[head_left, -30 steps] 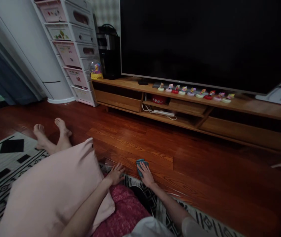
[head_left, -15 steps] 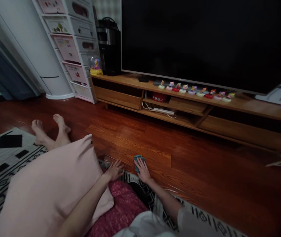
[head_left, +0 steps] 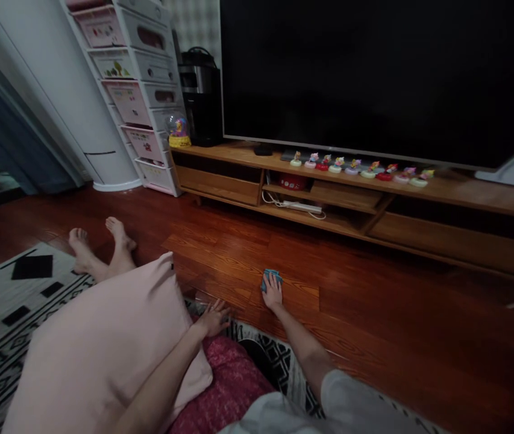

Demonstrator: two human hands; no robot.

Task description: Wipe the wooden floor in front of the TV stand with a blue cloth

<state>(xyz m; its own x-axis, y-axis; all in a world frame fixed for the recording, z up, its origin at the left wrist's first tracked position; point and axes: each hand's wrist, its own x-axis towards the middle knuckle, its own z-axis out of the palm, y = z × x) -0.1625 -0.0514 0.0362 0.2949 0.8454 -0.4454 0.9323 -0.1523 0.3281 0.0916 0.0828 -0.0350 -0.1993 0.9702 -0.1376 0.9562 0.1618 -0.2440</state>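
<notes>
My right hand [head_left: 272, 294] lies on a folded blue cloth [head_left: 271, 273] on the wooden floor, its fingers over the cloth and pressing it down. The cloth's far edge shows beyond the fingertips; the rest is under the hand. My left hand [head_left: 215, 318] rests palm down by the rug's edge, with fingers spread and nothing visible in it. A pink pillow [head_left: 107, 337] lies across the lap to the left, with the left forearm along its right side.
A black-and-white patterned rug [head_left: 64, 265] lies under the body. Ahead stands a low wooden TV cabinet [head_left: 220, 182] with a large television [head_left: 356, 78] and several small figurines [head_left: 354, 166]. A drawer tower [head_left: 130, 102] stands at the left, near two bare feet [head_left: 119, 232].
My right hand has slid forward and slightly right across the floor, and the blue cloth has moved with it. My left hand stays by the rug's edge. The view has shifted a little.
</notes>
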